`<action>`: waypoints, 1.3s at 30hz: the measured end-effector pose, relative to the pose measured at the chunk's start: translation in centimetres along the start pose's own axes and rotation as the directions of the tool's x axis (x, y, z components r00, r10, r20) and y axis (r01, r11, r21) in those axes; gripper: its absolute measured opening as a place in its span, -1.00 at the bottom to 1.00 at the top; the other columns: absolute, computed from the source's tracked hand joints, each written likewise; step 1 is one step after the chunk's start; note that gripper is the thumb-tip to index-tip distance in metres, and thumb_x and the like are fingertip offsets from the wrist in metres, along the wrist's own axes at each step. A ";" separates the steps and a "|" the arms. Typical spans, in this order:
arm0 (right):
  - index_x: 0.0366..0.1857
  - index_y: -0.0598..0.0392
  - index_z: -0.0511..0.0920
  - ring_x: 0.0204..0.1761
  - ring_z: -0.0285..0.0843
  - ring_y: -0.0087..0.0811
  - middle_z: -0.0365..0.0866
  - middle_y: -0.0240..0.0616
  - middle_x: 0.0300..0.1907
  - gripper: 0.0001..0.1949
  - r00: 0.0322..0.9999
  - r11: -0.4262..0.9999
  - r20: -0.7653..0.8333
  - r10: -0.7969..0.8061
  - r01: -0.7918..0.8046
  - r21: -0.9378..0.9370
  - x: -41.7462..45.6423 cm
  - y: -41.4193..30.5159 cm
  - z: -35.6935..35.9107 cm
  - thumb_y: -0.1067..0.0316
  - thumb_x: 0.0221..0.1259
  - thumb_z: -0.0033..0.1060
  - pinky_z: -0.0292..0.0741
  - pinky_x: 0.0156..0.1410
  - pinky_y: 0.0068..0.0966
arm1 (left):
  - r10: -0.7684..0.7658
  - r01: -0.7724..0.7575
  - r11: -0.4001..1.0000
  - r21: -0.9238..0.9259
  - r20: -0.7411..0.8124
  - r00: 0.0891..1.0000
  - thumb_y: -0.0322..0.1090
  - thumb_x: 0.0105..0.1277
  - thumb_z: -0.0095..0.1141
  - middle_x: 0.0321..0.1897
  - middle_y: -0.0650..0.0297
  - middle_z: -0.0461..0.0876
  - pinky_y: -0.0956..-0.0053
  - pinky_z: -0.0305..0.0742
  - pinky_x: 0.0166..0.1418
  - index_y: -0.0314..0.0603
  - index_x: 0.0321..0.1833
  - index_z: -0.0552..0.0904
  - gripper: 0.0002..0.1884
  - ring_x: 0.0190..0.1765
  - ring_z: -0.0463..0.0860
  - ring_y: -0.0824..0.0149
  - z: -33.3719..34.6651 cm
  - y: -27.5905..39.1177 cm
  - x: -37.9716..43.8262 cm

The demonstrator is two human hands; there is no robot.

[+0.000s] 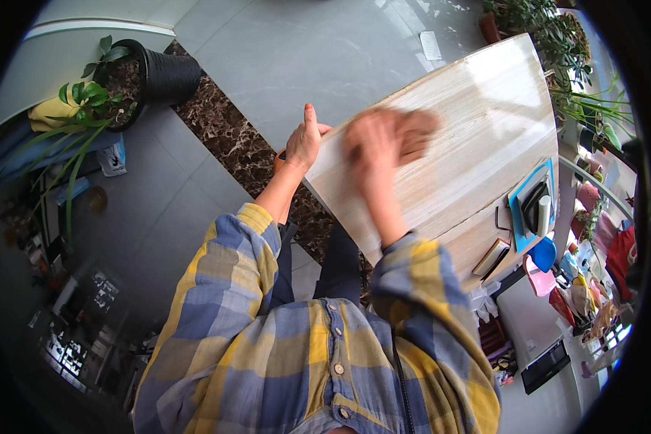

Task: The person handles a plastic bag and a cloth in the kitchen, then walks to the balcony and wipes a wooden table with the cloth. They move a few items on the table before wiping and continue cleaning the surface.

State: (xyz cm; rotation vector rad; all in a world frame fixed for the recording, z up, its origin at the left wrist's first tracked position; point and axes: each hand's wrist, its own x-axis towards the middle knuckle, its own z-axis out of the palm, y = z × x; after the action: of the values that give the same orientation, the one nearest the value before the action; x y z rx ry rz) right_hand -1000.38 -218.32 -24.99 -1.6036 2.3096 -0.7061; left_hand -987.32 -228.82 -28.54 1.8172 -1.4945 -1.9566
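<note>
A light wood-grain tabletop (483, 130) lies before me on the right. My right hand (373, 142) is over its near left part, blurred by motion, on a brown cloth (420, 133) against the surface. My left hand (305, 138) is beside the tabletop's left corner with its thumb raised. Its other fingers are mostly hidden, so whether they grip the edge is unclear. Just below that hand, part of an orange object (280, 159) shows.
On the table's right side are a blue folder (515, 225) with a black case (533, 206) on it, glasses (500, 219) and a notebook (491, 257). A black plant pot (171, 76) stands at left. Paper (429, 45) lies on the floor beyond. Plants (553, 38) line the far right.
</note>
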 end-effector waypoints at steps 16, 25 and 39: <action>0.17 0.02 0.57 0.36 0.40 -0.21 0.51 -0.19 0.28 -0.57 0.961 0.971 0.184 -0.208 0.180 0.156 -5.7 -5.8 0.2 0.47 0.16 0.08 0.26 0.49 -0.16 | -0.022 0.084 0.938 -0.336 0.186 0.982 0.45 0.41 -0.81 -0.15 0.08 0.77 0.40 0.39 0.28 -0.38 -0.06 0.75 0.08 0.02 0.65 0.24 -0.5 -3.5 2.3; 0.07 0.06 0.61 0.34 0.42 -0.10 0.62 -0.20 0.15 -0.70 0.954 0.985 -0.298 -0.028 -0.025 -0.173 7.2 6.1 -3.7 0.48 0.33 -0.02 0.30 0.44 -0.01 | -0.023 0.034 0.991 -0.128 0.086 0.996 0.39 0.44 -0.79 -0.18 0.09 0.77 0.38 0.41 0.25 -0.34 -0.04 0.74 0.02 -0.03 0.67 0.14 0.3 -1.4 0.9; 0.18 0.10 0.58 0.34 0.39 -0.19 0.57 -0.22 0.25 -0.56 0.987 0.984 -0.055 -0.151 0.145 -0.101 -3.2 -0.2 1.5 0.52 0.20 -0.02 0.17 0.53 -0.08 | 0.039 -0.032 0.972 0.234 -0.025 0.999 0.32 0.45 -0.82 -0.16 0.00 0.75 0.15 0.42 0.26 -0.16 -0.11 0.79 -0.03 0.05 0.62 -0.14 -0.2 1.0 -1.2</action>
State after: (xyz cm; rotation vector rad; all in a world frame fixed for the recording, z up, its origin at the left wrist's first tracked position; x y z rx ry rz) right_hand -998.41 -215.75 -26.39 -1.8372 2.3188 -0.6950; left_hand -987.35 -228.76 -26.96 1.8805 -1.8014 -1.7947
